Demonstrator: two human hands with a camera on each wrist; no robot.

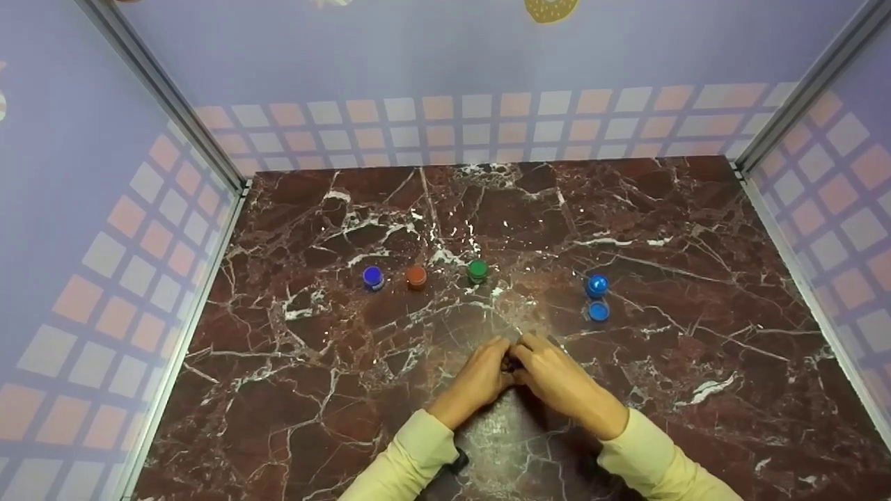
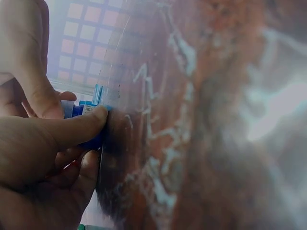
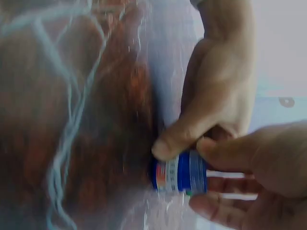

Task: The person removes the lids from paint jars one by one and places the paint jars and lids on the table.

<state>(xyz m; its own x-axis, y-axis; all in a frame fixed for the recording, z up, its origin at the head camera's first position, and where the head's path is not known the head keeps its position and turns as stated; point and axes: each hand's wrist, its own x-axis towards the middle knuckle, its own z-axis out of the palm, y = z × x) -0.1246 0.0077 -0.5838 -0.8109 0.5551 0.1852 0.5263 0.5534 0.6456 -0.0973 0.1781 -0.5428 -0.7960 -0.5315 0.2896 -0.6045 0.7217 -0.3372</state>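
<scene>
A small blue jar [image 3: 175,172] with a printed label is held low over the tabletop between both hands. My left hand [image 1: 479,376] pinches the labelled body, its thumb along the side. My right hand [image 1: 557,379] grips the ridged cap [image 3: 197,172] between thumb and fingers. Cap and jar sit together in line, the jar lying tilted on its side in the wrist views. In the head view the fingers hide most of this jar. The left wrist view shows the jar's label [image 2: 88,109] beside the left thumb.
Farther back stand small jars with a purple-blue lid [image 1: 372,276], an orange-brown lid [image 1: 416,277] and a green lid [image 1: 477,271]. To the right are a shiny blue jar [image 1: 597,285] and a blue round lid [image 1: 598,311] before it. Patterned walls enclose the marble table [image 1: 278,417].
</scene>
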